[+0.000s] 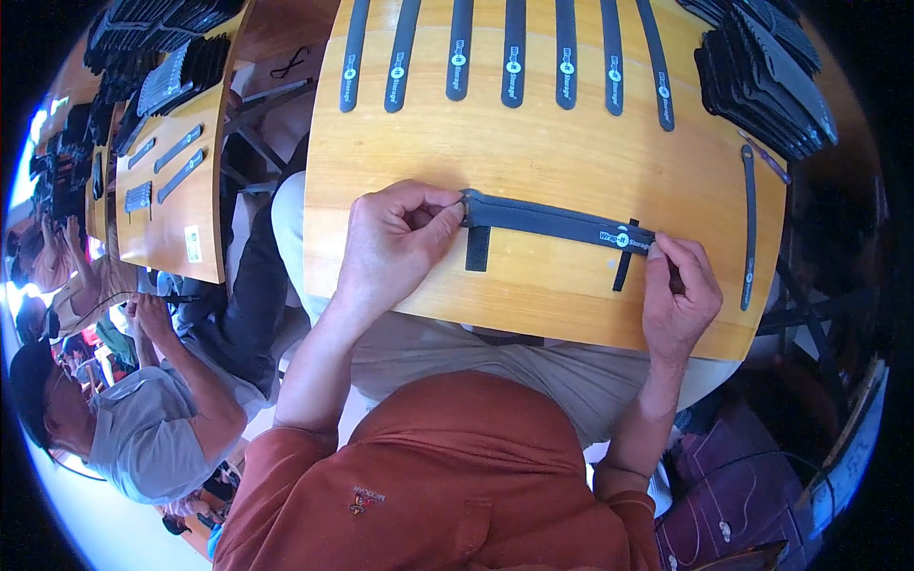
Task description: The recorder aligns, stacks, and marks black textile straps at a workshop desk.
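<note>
A dark grey fabric strap (557, 224) lies flat on the wooden surface (533, 162), its long axis running nearly left to right across the person's front, dipping slightly toward the right. The left hand (395, 243) sits at the strap's left end, its fingers (440, 221) pinched narrow on that end, just above a short black tab (477, 248) that hangs down from the strap there. The right hand (678, 290) is at the opposite end, its fingers (669, 249) closed on the strap just beside a small round label and a thin black cross-piece (625, 262) lying at an angle under it. So the strap spans the gap between the two hands, each holding its own end, neither nearer than the other. Well beyond it, along the far edge of the surface, a row of similar straps (514, 57) lies side by side with their long axes pointing away from the person; a stack of dark pieces (762, 76) sits at the far right, and a single thin strap (748, 224) lies lengthwise near the right edge
</note>
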